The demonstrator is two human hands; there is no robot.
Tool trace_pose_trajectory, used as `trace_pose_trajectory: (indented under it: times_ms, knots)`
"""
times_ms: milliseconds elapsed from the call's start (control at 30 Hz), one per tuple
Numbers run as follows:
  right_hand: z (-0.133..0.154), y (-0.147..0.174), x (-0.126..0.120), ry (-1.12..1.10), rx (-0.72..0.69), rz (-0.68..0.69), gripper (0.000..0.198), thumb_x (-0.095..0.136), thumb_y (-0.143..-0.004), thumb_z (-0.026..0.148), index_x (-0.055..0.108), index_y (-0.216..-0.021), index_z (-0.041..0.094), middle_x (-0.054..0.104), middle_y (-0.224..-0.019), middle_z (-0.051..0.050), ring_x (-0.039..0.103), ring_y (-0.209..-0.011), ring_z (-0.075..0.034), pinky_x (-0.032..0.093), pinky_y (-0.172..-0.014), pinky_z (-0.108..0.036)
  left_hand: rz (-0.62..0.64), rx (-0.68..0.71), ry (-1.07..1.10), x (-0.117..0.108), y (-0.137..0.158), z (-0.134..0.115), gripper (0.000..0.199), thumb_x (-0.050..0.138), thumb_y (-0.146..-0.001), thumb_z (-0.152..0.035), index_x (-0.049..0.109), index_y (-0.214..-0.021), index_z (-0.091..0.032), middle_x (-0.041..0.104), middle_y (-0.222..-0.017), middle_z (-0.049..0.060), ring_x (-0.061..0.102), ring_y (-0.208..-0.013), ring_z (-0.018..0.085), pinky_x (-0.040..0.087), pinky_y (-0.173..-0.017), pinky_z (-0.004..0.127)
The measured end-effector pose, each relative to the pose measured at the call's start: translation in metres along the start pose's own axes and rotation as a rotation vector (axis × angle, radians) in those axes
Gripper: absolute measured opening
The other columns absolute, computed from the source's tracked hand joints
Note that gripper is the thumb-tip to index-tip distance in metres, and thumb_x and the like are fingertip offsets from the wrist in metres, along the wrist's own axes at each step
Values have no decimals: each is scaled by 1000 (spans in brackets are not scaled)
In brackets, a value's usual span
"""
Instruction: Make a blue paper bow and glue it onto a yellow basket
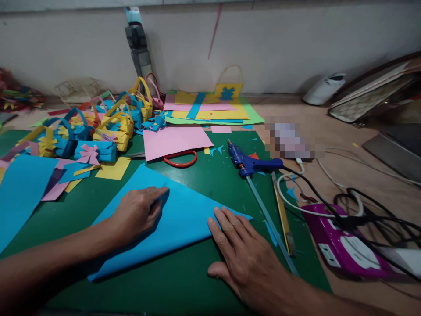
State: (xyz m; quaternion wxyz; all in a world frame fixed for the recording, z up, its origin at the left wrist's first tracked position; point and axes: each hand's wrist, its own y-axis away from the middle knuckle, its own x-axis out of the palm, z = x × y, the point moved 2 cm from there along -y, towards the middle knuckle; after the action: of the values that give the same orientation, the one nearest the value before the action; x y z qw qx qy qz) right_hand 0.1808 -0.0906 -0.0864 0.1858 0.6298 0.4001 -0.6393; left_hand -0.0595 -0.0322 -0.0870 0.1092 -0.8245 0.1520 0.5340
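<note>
A blue sheet of paper (184, 210), folded into a roughly triangular shape, lies on the green cutting mat (184, 285). My left hand (138, 213) rests over the middle of the sheet, fingers curled in and the index finger pointing right; nothing shows in its grasp. On the sheet's right part, close to the pointed corner, my right hand (240, 250) lies flat with its fingers stretched out and the thumb apart on the mat. Behind the blue sheet, scissors with red handles (180, 164) are partly covered by a pink sheet (177, 141).
A blue glue gun (250, 162) with a long glue stick and a yellow cutter knife (283, 215) lie right. Beyond them are a purple power strip (345, 245), tangled cables and a blurred phone (291, 140). Several small paper bags (95, 151) crowd the left, with stacked coloured sheets (210, 115) behind.
</note>
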Motion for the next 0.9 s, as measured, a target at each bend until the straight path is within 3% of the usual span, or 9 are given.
trace_pose_trajectory:
  times_ms: [233,400,533,900]
  knots:
    - [0,2,-1,-66,24,61,65,54,-83,49,51,-127,0,53,-127,-27,46,-122,-37,45,-91,-49,-8,-3,-35,1,2,4,41,38,-82,-26,64,-112,-18,71,-98,8,64,-84,20,49,-75,31]
    - [2,7,-2,-122,43,150,74,45,-85,57,48,-127,-3,48,-132,-29,40,-127,-39,42,-97,-51,-20,42,-103,1,7,7,44,37,-84,-29,62,-116,-13,70,-98,11,65,-74,22,48,-65,30]
    - [2,11,-2,-173,69,211,76,44,-85,57,45,-129,-5,43,-135,-31,34,-130,-40,40,-99,-53,17,49,-156,0,9,7,40,39,-88,-28,58,-120,-13,69,-97,8,64,-74,19,45,-66,28]
    - [4,25,-6,-116,150,187,78,43,-84,59,44,-130,-3,44,-135,-30,36,-129,-39,41,-99,-51,18,75,-137,-3,10,5,40,41,-88,-29,58,-119,-11,69,-101,9,65,-74,18,47,-66,27]
